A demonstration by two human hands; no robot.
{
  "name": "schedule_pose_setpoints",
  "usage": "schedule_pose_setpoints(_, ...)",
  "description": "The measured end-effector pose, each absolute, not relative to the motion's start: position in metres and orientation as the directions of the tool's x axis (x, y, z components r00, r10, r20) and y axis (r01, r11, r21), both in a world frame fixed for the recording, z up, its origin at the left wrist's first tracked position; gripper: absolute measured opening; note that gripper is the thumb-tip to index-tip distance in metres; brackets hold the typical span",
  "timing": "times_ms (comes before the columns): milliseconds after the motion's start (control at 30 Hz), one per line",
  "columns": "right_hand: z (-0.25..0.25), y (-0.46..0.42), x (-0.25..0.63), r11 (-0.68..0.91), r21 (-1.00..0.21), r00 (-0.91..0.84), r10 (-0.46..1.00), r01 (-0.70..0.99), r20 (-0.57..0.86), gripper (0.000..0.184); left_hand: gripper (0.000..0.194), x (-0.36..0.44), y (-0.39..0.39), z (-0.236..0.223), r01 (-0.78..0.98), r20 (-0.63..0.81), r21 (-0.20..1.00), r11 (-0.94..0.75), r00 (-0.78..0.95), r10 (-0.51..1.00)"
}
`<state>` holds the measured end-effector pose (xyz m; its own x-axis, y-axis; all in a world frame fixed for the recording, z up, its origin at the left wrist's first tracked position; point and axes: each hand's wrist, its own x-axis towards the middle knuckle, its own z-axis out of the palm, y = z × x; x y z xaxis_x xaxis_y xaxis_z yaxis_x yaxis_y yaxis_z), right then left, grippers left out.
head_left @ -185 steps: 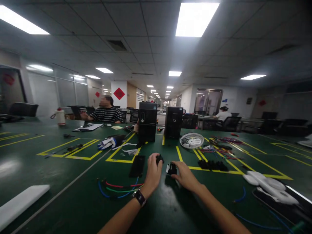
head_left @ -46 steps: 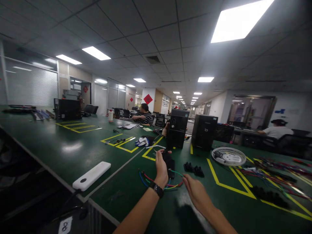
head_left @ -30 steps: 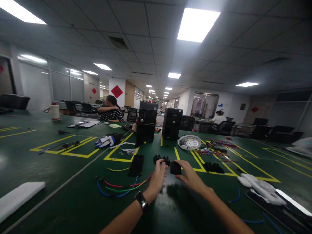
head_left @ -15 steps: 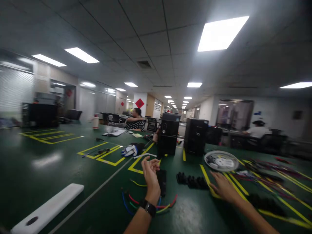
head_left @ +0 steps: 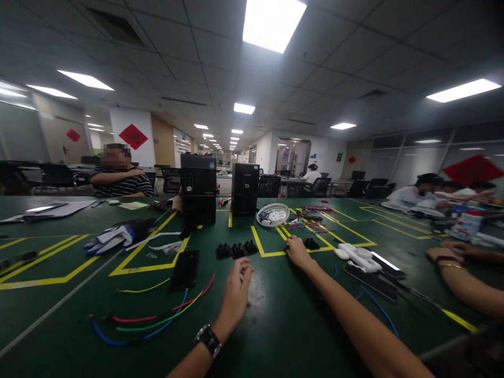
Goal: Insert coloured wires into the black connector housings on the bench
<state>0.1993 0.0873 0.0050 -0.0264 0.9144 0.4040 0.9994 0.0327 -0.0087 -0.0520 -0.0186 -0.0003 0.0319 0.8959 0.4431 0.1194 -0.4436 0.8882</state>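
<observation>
My left hand point(head_left: 237, 289), with a black watch on its wrist, hovers over the table with its fingers loosely bent and apart. I see nothing held in it. Just beyond it lies a row of black clip-like parts point(head_left: 236, 249). Farther forward, my right hand point(head_left: 298, 253) rests low over the yellow tape, its fingers curled down. Whatever it may hold is hidden. A small black part point(head_left: 312, 243) sits right beside its knuckles. To the left are coloured wires point(head_left: 157, 318) in red, green, yellow and blue, and a flat black slab point(head_left: 185, 269).
Two black towers point(head_left: 198, 194) stand at the back, near a white basket point(head_left: 273, 215) and a heap of wires point(head_left: 315, 214). Gloves point(head_left: 112, 239) lie left. White devices point(head_left: 360, 256) and a phone point(head_left: 388, 264) lie right, near another person's arms point(head_left: 468, 273).
The view has swung to the right, bringing another person's arms and the white devices into sight. My right hand has reached forward, and its fingers have curled. My left hand remains raised, fingers bent.
</observation>
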Motion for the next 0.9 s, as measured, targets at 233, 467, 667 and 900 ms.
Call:
schedule_pose_setpoints(233,0.016,0.059,0.186,0.056,-0.257,0.041,0.932,0.965,0.36,0.028,0.026,-0.07,0.0,-0.005,0.016,0.308,0.951,-0.308,-0.087,0.947)
schedule_pose_setpoints(467,0.03,0.018,0.103,0.297,-0.404,-0.098,0.891,0.865,0.443,0.029,0.033,-0.052,-0.015,0.004,-0.605,-0.228,0.755,0.251,0.116,0.967)
schedule_pose_setpoints(667,0.05,-0.041,0.06,0.587,-0.358,-0.318,0.749,0.727,0.581,0.039,0.022,-0.065,-0.014,0.001,-0.643,-0.125,0.761,0.082,-0.021,0.992)
schedule_pose_setpoints(900,0.019,-0.09,0.227,0.24,-0.253,-0.104,0.885,0.937,0.454,0.025,0.037,-0.118,0.013,0.035,-0.704,0.022,0.686,-0.183,-0.232,0.972)
